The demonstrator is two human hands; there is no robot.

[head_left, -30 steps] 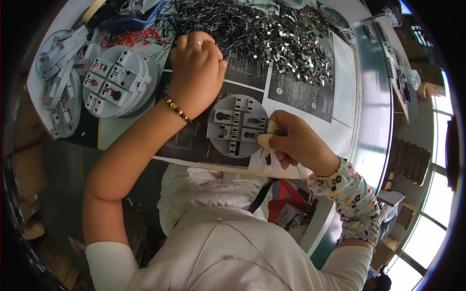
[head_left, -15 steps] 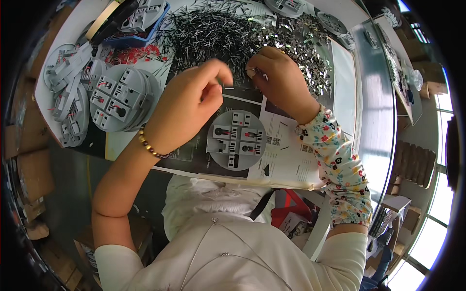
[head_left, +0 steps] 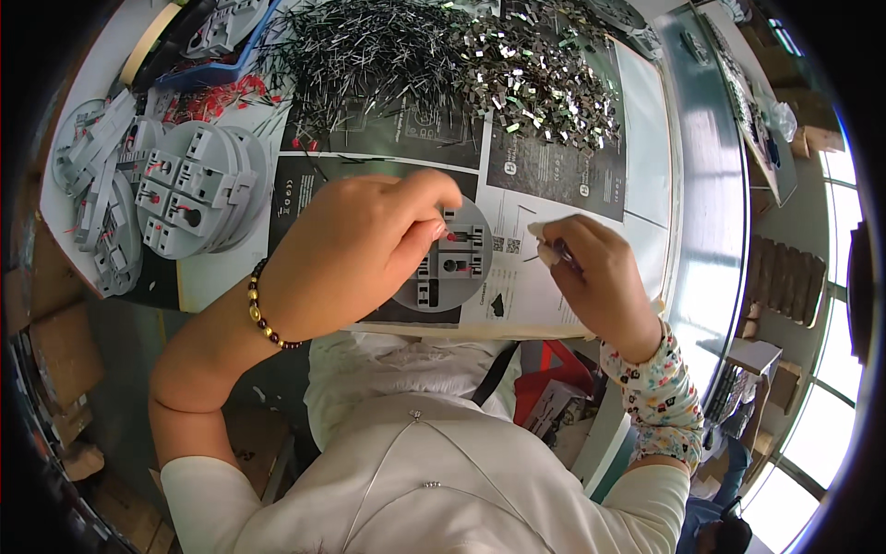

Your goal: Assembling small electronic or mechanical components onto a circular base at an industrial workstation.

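On the printed sheet in front of me lies a round grey plastic plate (head_left: 472,288) with raised slotted blocks and small red and black parts. My left hand (head_left: 365,245), with a beaded bracelet at the wrist, is over the plate and hides its left side. Its thumb and forefinger come together above the blocks; whatever they pinch is too small to name. To the right of the plate, my right hand (head_left: 595,277) is closed, with pale covers on its fingertips, and what it holds is hidden. A thin dark pin (head_left: 531,259) lies on the paper near those fingertips.
Black pins (head_left: 369,55) and small shiny metal pieces (head_left: 544,83) are heaped at the back. Stacked grey plates (head_left: 198,189) stand at left, near scattered red parts (head_left: 221,97), a blue bin (head_left: 242,63) and a tape roll (head_left: 149,42).
My right hand has come back from the edge of the metal-piece pile to the right of the plate. My left hand has moved over the plate. The whole view has shifted slightly.
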